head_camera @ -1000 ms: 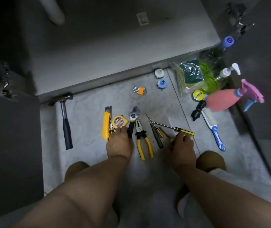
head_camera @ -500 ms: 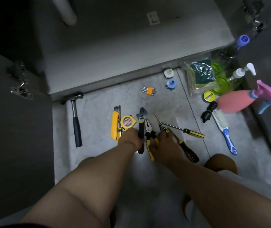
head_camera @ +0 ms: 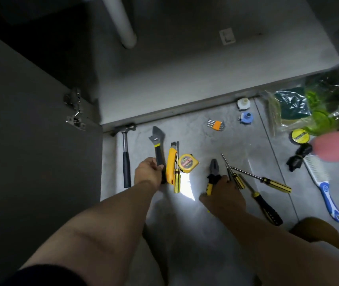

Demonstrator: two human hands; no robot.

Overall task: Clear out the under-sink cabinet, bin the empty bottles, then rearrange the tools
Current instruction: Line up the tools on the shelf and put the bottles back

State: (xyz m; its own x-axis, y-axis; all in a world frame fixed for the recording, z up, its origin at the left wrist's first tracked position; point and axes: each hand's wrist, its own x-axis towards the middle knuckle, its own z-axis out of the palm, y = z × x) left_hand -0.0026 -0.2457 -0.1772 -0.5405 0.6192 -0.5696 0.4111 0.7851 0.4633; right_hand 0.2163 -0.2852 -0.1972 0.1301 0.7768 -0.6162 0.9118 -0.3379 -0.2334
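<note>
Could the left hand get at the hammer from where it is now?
Probably yes. The left hand grips the wrench, but the hammer lies just to its left on bare floor, nothing between them; it would need to release the wrench first.

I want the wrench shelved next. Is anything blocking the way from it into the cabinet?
Nothing visible does. The left hand grips the wrench, and the floor between it and the cabinet floor is bare; the hammer lies beside it.
</note>
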